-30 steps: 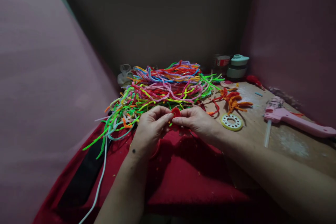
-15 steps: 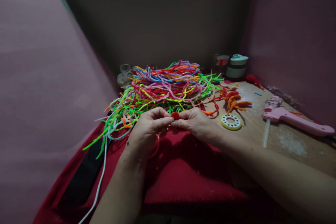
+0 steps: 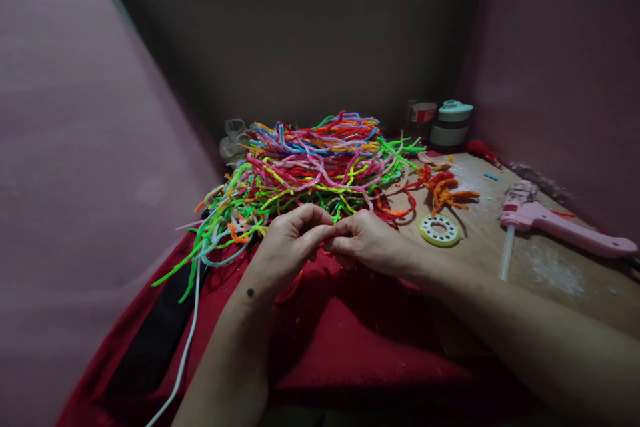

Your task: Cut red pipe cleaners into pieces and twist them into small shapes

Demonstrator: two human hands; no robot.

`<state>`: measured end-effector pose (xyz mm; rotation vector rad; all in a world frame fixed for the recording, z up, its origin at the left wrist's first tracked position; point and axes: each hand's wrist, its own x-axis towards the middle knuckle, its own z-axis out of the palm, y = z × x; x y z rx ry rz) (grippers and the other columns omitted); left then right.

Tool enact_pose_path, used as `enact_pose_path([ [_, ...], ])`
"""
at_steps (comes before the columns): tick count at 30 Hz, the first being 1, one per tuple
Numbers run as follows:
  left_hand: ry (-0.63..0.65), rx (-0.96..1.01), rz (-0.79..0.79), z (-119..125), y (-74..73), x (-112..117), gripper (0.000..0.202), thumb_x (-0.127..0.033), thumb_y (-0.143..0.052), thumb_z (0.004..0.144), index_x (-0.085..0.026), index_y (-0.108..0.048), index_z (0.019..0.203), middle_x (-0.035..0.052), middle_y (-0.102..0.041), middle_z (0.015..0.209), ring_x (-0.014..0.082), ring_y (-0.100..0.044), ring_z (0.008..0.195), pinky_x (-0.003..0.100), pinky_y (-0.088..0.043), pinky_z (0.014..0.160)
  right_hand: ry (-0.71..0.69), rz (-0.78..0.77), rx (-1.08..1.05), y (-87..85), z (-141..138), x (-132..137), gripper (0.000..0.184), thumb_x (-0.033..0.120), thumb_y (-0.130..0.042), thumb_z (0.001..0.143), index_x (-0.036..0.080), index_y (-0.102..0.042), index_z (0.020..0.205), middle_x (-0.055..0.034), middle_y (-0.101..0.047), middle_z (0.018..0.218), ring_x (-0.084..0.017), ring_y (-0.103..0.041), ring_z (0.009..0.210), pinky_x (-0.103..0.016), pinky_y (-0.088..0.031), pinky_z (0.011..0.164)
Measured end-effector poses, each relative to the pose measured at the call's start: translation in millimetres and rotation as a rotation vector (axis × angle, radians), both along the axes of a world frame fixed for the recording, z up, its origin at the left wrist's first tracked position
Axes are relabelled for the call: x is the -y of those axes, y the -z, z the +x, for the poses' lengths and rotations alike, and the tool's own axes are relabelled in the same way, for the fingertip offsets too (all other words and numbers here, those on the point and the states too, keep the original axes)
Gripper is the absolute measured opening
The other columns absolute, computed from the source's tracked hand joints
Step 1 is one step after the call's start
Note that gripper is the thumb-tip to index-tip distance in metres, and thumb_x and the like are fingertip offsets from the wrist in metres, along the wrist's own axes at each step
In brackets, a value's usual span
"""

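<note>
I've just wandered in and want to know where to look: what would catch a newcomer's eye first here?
Probably the tangled heap of bright fuzzy strands in the middle, with green ends trailing to the left. Just in front of it, the person's left hand and right hand meet at the fingertips, hiding most of what lies between. Off to the right, a pink glue gun rests on the brown surface.

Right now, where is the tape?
In the head view, the tape lies right of centre, between the right hand and the glue gun, below the orange strands.
</note>
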<state>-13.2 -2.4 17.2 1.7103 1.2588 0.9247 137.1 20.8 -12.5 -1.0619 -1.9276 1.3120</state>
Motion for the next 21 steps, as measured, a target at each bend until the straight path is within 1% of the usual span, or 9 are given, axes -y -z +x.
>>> enact_pose_path([
  [3, -0.089, 0.021, 0.030, 0.7, 3.0, 0.5, 0.010, -0.026, -0.058, 0.075, -0.016, -0.057, 0.075, -0.0042, -0.050, 0.057, 0.0063, -0.042, 0.046, 0.018, -0.033, 0.044, 0.000, -0.066, -0.090, -1.8, -0.3, 1.0, 0.019, 0.023, -0.058, 0.073, 0.014, -0.057, 0.056, 0.0023, -0.053, 0.048, -0.007, -0.044, 0.042, -0.020, -0.031, 0.042],
  [6, -0.179, 0.023, 0.098, 2.8, 7.7, 1.9, 0.011, -0.028, -0.057, 0.075, -0.017, -0.057, 0.075, -0.0040, -0.052, 0.056, 0.0067, -0.041, 0.045, 0.018, -0.033, 0.044, 0.004, -0.158, -0.202, -3.4, 0.1, 1.7, 0.021, 0.024, -0.060, 0.072, 0.014, -0.055, 0.054, 0.0020, -0.053, 0.046, -0.007, -0.045, 0.041, -0.020, -0.034, 0.043],
  [10, -0.226, -0.035, 0.191, 5.3, 11.3, 2.4, 0.010, -0.028, -0.057, 0.075, -0.018, -0.058, 0.075, -0.0022, -0.055, 0.062, 0.0080, -0.044, 0.050, 0.018, -0.034, 0.047, -0.001, -0.212, -0.247, -1.4, 0.6, 1.0, 0.021, 0.024, -0.061, 0.071, 0.013, -0.056, 0.053, 0.0009, -0.054, 0.046, -0.007, -0.047, 0.042, -0.021, -0.036, 0.043],
  [12, -0.197, 0.003, 0.153, 4.5, 9.8, 1.6, 0.009, -0.027, -0.057, 0.075, -0.018, -0.058, 0.076, -0.0026, -0.054, 0.062, 0.0077, -0.044, 0.050, 0.018, -0.034, 0.046, 0.014, -0.216, -0.242, -0.4, 0.6, 0.7, 0.021, 0.023, -0.061, 0.071, 0.013, -0.056, 0.053, 0.0009, -0.054, 0.046, -0.007, -0.047, 0.041, -0.021, -0.035, 0.043],
  [14, -0.119, 0.082, 0.057, 2.1, 6.4, 0.7, 0.010, -0.028, -0.059, 0.075, -0.018, -0.058, 0.079, -0.0035, -0.053, 0.060, 0.0068, -0.042, 0.048, 0.018, -0.032, 0.044, 0.011, -0.219, -0.243, -0.2, 0.7, 0.9, 0.021, 0.023, -0.062, 0.071, 0.013, -0.057, 0.053, 0.0011, -0.054, 0.046, -0.007, -0.046, 0.041, -0.021, -0.035, 0.043],
  [17, 0.010, 0.168, -0.079, -2.8, 0.8, 0.1, 0.014, -0.030, -0.060, 0.075, -0.018, -0.059, 0.082, -0.0039, -0.051, 0.059, 0.0059, -0.039, 0.046, 0.018, -0.029, 0.043, -0.049, -0.251, -0.292, -1.7, 1.4, 1.7, 0.018, 0.025, -0.064, 0.069, 0.012, -0.060, 0.057, 0.0007, -0.056, 0.048, -0.008, -0.049, 0.042, -0.022, -0.038, 0.045],
  [19, 0.051, 0.165, -0.119, -5.3, -1.9, 0.3, 0.016, -0.031, -0.060, 0.075, -0.017, -0.059, 0.080, -0.0040, -0.050, 0.057, 0.0058, -0.039, 0.045, 0.018, -0.028, 0.043, -0.093, -0.282, -0.330, -3.3, 2.2, 2.6, 0.018, 0.026, -0.064, 0.069, 0.012, -0.062, 0.058, 0.0003, -0.057, 0.047, -0.008, -0.050, 0.042, -0.022, -0.040, 0.046],
  [21, 0.059, 0.136, -0.120, -6.4, -3.3, 0.7, 0.016, -0.032, -0.060, 0.075, -0.016, -0.058, 0.076, -0.0039, -0.049, 0.056, 0.0060, -0.039, 0.045, 0.018, -0.029, 0.044, -0.117, -0.303, -0.349, -4.6, 2.9, 3.5, 0.018, 0.026, -0.065, 0.069, 0.011, -0.062, 0.058, 0.0001, -0.057, 0.047, -0.009, -0.051, 0.043, -0.022, -0.041, 0.047],
])
